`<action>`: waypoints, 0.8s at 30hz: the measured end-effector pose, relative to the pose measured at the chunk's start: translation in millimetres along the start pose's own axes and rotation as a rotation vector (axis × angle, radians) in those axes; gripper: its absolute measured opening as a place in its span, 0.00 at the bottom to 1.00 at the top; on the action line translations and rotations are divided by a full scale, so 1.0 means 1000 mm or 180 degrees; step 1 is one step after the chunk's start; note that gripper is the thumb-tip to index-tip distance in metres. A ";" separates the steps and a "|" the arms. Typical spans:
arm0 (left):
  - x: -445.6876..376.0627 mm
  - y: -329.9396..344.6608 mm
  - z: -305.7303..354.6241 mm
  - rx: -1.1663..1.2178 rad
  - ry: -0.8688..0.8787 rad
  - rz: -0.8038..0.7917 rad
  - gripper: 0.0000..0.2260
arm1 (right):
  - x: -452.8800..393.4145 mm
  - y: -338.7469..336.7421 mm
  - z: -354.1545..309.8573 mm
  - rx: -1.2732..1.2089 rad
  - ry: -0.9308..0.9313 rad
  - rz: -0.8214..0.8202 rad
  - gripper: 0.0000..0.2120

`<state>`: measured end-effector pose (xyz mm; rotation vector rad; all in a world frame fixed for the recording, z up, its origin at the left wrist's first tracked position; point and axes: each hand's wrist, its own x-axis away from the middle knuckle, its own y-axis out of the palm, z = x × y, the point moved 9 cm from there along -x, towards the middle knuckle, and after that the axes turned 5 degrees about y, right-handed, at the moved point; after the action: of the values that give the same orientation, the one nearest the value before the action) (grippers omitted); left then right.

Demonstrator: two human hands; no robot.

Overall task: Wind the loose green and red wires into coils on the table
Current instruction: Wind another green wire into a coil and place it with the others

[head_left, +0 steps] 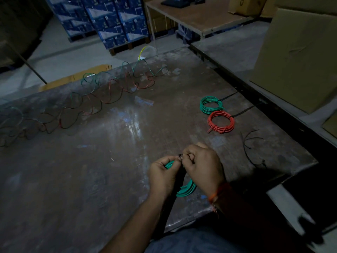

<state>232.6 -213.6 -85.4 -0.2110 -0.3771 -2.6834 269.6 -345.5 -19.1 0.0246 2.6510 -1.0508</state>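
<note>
On the bench, two tied coils done — both hands pinch-grip a third coil; loose wires remain.

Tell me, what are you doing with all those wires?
A person's left hand and right hand hold a green coil over the table, pinching something small and dark at its top, maybe a tie. A finished green coil and red coil lie off to the right. Loose green and red wires are still spread along the far left side.
</note>
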 end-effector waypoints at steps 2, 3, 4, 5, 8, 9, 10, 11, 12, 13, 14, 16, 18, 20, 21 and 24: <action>0.000 0.000 -0.001 0.0018 -0.0007 0.0000 0.05 | -0.001 0.001 0.004 -0.0080 0.0068 -0.0049 0.11; -0.001 -0.001 -0.002 0.0025 -0.0004 0.0004 0.05 | -0.001 0.002 0.005 -0.0111 0.0093 -0.0076 0.10; -0.002 -0.001 -0.002 0.0022 0.0000 0.0002 0.04 | -0.001 0.002 0.005 -0.0149 0.0113 -0.0095 0.08; -0.003 -0.002 -0.002 0.0000 0.0003 -0.0007 0.04 | -0.001 0.003 0.005 -0.0189 0.0134 -0.0102 0.07; -0.006 -0.002 -0.003 -0.0018 -0.0018 -0.0098 0.05 | 0.000 0.003 0.008 -0.0266 0.0217 -0.0060 0.10; -0.007 -0.002 -0.005 0.0010 -0.0040 -0.0117 0.06 | 0.000 0.003 0.009 -0.0270 0.0240 -0.0043 0.10; -0.009 -0.003 -0.006 0.0044 -0.0066 -0.0121 0.06 | 0.001 0.003 0.010 -0.0286 0.0255 -0.0028 0.08; -0.010 -0.004 -0.007 0.0089 -0.0101 -0.0110 0.06 | 0.001 0.002 0.011 -0.0317 0.0263 -0.0014 0.05; -0.011 -0.004 -0.008 0.0159 -0.0139 -0.0097 0.06 | 0.001 0.002 0.011 -0.0355 0.0257 0.0004 0.04; -0.012 -0.004 -0.009 0.0237 -0.0177 -0.0088 0.06 | 0.001 0.001 0.011 -0.0373 0.0245 0.0020 0.03; -0.013 -0.004 -0.010 0.0302 -0.0212 -0.0100 0.06 | 0.001 0.001 0.010 -0.0377 0.0231 0.0033 0.04; -0.014 -0.003 -0.012 0.0372 -0.0271 -0.0195 0.07 | 0.001 0.002 0.010 -0.0397 0.0219 0.0050 0.03; -0.017 -0.002 -0.013 0.0433 -0.0307 -0.0307 0.08 | 0.002 0.002 0.010 -0.0402 0.0222 0.0059 0.01; -0.019 -0.003 -0.013 0.0473 -0.0334 -0.0345 0.09 | 0.003 0.002 0.009 -0.0405 0.0199 0.0062 0.02; -0.019 -0.002 -0.011 0.0498 -0.0327 -0.0369 0.09 | 0.004 0.003 0.008 -0.0423 0.0177 0.0056 0.02; -0.019 0.000 -0.004 0.0680 -0.0293 -0.0402 0.11 | 0.003 0.005 0.007 -0.0463 0.0150 0.0022 0.03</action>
<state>249.1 -207.5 -93.2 -0.2546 -0.7233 -2.7362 268.8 -346.6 -27.8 0.0282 2.7606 -0.8629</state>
